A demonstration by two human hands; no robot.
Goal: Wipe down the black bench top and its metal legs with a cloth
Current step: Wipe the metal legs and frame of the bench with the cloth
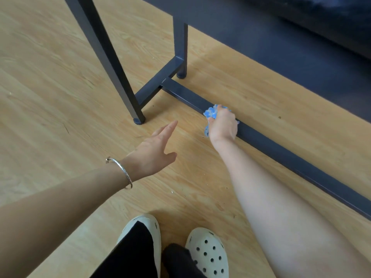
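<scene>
Above the wooden floor (60,77), the right hand (222,125) clamps a blue cloth (210,113) on the low crossbar (281,149); the left hand (152,149) keeps its fingers (168,127) straight. The bunched cloth may skip the bar's underside.

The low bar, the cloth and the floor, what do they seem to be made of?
Low bar: likely painted metal tube, dark satin finish, crisp square edges with a faint sheen. Cloth: soft blue-and-white fabric, bunched in the right hand; weave too small to tell. Floor: light wood-grain planks, possibly laminate.
</scene>
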